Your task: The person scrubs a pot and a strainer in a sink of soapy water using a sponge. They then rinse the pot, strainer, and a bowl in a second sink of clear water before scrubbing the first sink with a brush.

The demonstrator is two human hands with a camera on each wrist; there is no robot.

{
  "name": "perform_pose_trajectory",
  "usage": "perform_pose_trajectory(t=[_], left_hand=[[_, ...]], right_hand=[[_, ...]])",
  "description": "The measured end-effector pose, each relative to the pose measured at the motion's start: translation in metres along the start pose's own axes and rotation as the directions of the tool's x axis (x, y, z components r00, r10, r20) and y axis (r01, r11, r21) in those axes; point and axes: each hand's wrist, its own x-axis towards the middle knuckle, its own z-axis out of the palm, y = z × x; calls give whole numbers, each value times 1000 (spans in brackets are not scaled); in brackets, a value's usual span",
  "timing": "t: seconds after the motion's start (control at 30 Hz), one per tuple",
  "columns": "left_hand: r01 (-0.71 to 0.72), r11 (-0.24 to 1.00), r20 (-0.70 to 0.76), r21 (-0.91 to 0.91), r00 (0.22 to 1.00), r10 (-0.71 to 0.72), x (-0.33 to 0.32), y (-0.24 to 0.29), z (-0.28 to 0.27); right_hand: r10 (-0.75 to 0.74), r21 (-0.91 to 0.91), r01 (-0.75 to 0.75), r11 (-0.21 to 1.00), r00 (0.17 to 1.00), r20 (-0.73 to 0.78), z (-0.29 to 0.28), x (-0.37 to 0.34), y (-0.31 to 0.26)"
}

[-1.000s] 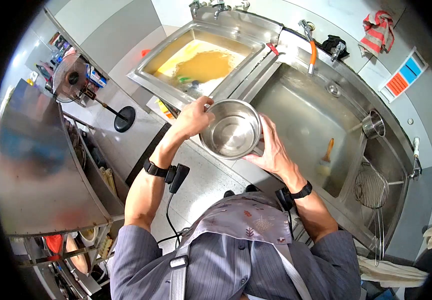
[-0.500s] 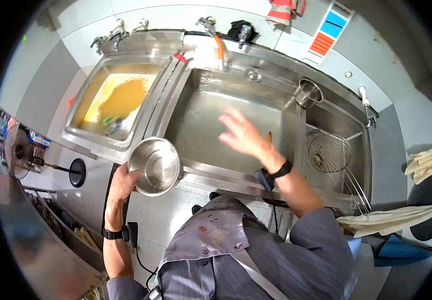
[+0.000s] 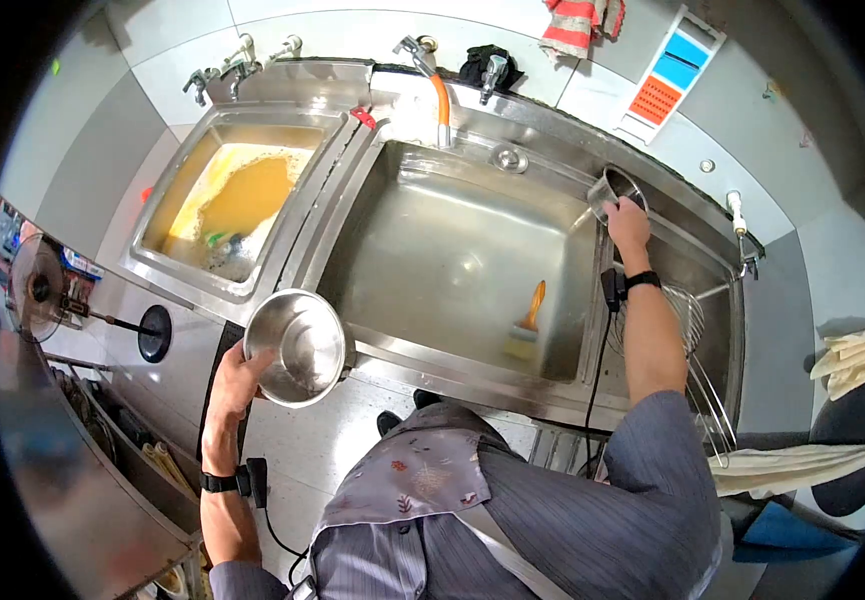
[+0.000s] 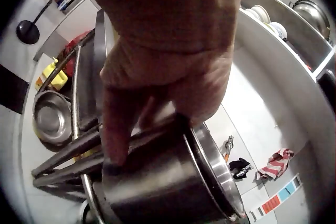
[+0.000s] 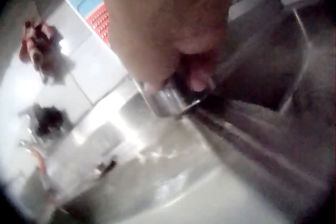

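Observation:
A round steel pot (image 3: 297, 350), its mouth facing up, is gripped at its left rim by the left hand (image 3: 238, 380), over the counter's front edge. In the left wrist view the hand (image 4: 168, 82) clasps the side of the pot (image 4: 157, 182). At the far right corner of the large sink, the right hand (image 3: 628, 226) grips a small steel cup (image 3: 614, 186) by its rim. The right wrist view, blurred, has that hand's fingers curled over the cup (image 5: 168, 100).
The large sink (image 3: 422, 240) holds water and a brush (image 3: 530, 318). Yellowish liquid (image 3: 242, 195) fills the left sink. A wire strainer (image 3: 687, 318) lies in the right basin. An orange-hosed faucet (image 3: 441, 105) stands behind, and a fan (image 3: 40, 284) at left.
The right hand has left the pot, crossed the large sink to the right and taken hold of the small cup. The left hand has brought the pot left and toward the body.

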Motion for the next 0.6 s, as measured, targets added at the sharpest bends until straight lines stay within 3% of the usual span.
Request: perform_pose_trajectory(t=[0.07,0.1,0.13,0.2,0.23,0.27,0.33,0.4,0.47,0.53,0.57,0.6], left_hand=[[-1,1000,-23,-16,1000,1,-3,-2,5],[-7,1000,-45,-29,999,6,-4,-3,4],[-13,1000,-45,-1,999,13,-6,0,3],[31,999,-53,-42,998,-33,-12,2,4],[46,997,-31,-57,998,-48,-13,1,1],[62,995,-7,-73,998,-63,-15,-3,0],[-20,984,-33,-176,999,14,-18,-9,7],[1,973,-1,-232,1000,-2,-19,-10,7],[47,954,4,-297,999,-48,-9,-25,9],[83,890,68,-447,996,-59,-5,-30,13],[132,879,80,-458,991,-108,5,-38,14],[104,872,93,-479,993,-67,-1,-26,17]], right_hand=[[-86,448,189,874,967,-240,1,-9,-16],[-138,651,249,717,966,-218,2,-18,-29],[-163,662,258,704,965,-203,-8,-35,-49],[-323,646,207,735,944,64,-38,-79,-99],[-390,673,255,694,919,54,-48,-101,-124],[-460,819,253,515,888,15,-50,-123,-145],[-689,771,527,358,706,-163,-69,-168,-184],[-806,679,727,104,461,-371,-85,-211,-225],[-822,597,795,-112,263,-505,-83,-248,-261],[-837,516,821,-245,90,-540,-70,-276,-287],[-841,441,854,-278,4,-540,-61,-288,-294],[-829,364,873,-326,-79,-553,-53,-300,-302]])
